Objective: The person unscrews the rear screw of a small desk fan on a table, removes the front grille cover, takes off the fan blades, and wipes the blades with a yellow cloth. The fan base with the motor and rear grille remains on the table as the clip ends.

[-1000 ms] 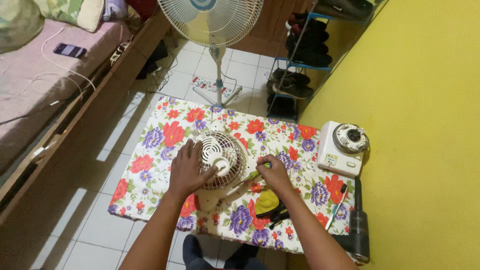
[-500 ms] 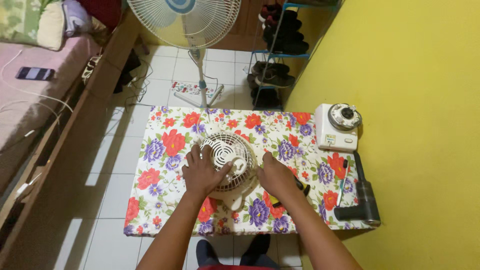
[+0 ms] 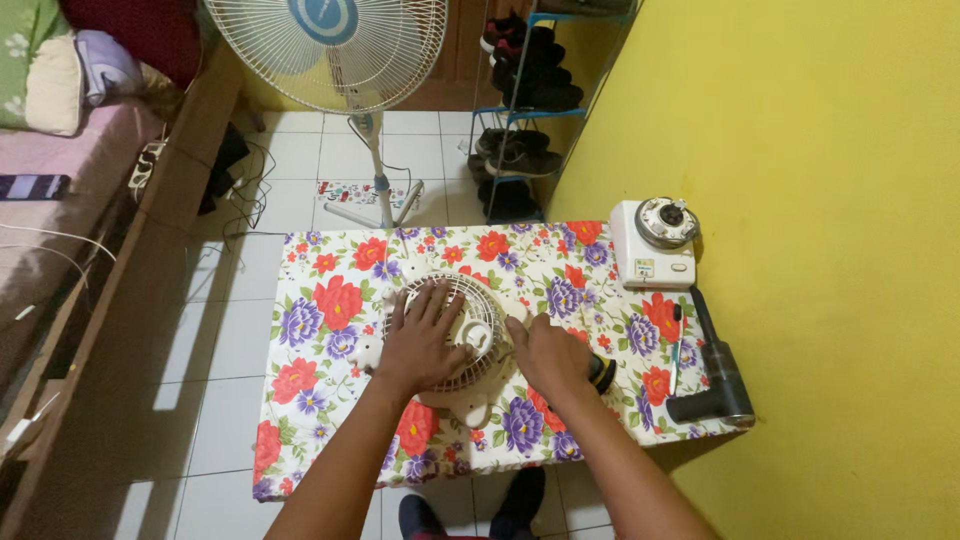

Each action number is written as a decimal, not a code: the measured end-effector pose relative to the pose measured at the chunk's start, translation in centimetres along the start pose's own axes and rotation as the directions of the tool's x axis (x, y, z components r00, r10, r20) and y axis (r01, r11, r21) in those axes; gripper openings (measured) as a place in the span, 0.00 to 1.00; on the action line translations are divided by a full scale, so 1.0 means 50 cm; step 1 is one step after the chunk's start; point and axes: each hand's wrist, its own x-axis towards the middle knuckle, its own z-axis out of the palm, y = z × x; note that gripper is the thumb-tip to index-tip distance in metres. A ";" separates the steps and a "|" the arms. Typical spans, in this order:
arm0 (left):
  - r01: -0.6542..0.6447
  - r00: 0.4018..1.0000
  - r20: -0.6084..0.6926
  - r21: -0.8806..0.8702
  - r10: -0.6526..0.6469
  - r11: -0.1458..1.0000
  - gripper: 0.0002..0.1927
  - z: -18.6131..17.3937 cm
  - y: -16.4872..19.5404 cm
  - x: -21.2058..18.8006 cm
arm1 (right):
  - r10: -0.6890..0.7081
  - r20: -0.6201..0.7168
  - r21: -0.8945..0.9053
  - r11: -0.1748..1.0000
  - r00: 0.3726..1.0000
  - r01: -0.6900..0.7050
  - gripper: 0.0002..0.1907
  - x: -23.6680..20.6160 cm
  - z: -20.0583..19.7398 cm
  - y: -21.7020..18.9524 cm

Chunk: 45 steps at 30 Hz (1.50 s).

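Both hands meet the small white fan (image 3: 455, 335): we see left hand (image 3: 422, 338) flat on its grille, right hand (image 3: 548, 355) at its right edge gripping a yellow-black tool (image 3: 600, 372).

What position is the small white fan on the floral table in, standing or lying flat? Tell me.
Lying flat. The small white fan rests grille-up on the floral table, with the left hand spread on its grille and the right hand beside it.
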 end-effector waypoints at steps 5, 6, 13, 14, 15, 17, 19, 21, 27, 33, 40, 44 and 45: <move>0.077 0.979 0.192 -0.034 -0.069 0.996 0.51 -0.027 0.018 0.009 | -0.259 -0.119 -0.030 0.966 0.958 0.258 0.20 0.000 0.014 0.021; 0.080 0.982 0.177 -0.038 -0.072 0.996 0.51 -0.030 0.021 0.009 | -0.358 -0.171 -0.023 0.933 0.918 0.359 0.17 -0.004 0.016 0.025; 0.171 0.972 0.179 -0.114 -0.149 0.979 0.52 -0.028 0.027 0.010 | -0.321 -0.124 0.094 0.938 0.939 0.333 0.19 -0.037 0.004 0.013; 0.181 0.968 0.196 -0.111 -0.157 0.977 0.53 -0.028 0.028 0.010 | -0.193 -0.022 0.068 0.979 0.981 0.194 0.19 -0.036 0.002 0.008; 0.192 0.963 0.211 -0.108 -0.166 0.975 0.53 -0.030 0.028 0.012 | -0.058 0.074 0.026 0.998 0.996 0.056 0.19 -0.032 0.000 0.005; 0.210 0.956 0.231 -0.097 -0.183 0.973 0.53 -0.035 0.029 0.013 | -0.041 0.088 -0.016 0.999 0.995 0.043 0.22 -0.023 -0.002 0.005; 0.216 0.952 0.239 -0.084 -0.190 0.973 0.53 -0.039 0.032 0.015 | -0.180 -0.018 -0.012 0.984 0.984 0.180 0.21 -0.016 -0.003 0.015; 0.219 0.955 0.229 -0.112 -0.189 0.969 0.54 -0.041 0.034 0.017 | -0.453 -0.236 -0.016 0.886 0.860 0.463 0.16 -0.022 0.000 0.029; 0.222 0.960 0.202 -0.118 -0.195 0.968 0.54 -0.037 0.034 0.011 | -0.182 0.040 0.039 0.983 0.983 0.180 0.25 -0.011 0.011 0.031; 0.226 0.952 0.233 -0.096 -0.199 0.969 0.54 -0.041 0.036 0.016 | -0.375 -0.204 -0.050 0.927 0.905 0.373 0.19 -0.004 0.023 0.040; 0.267 0.941 0.244 -0.106 -0.235 0.958 0.55 -0.051 0.044 0.016 | -0.045 0.057 0.005 0.999 0.997 0.045 0.26 0.013 0.006 0.028; 0.283 0.949 0.180 -0.122 -0.259 0.951 0.54 -0.046 0.050 0.011 | -0.285 -0.218 0.027 0.954 0.934 0.297 0.19 0.007 0.008 0.030; 0.278 0.954 0.153 -0.123 -0.259 0.953 0.54 -0.044 0.051 0.011 | -0.403 -0.347 0.022 0.899 0.847 0.437 0.19 0.007 0.009 0.031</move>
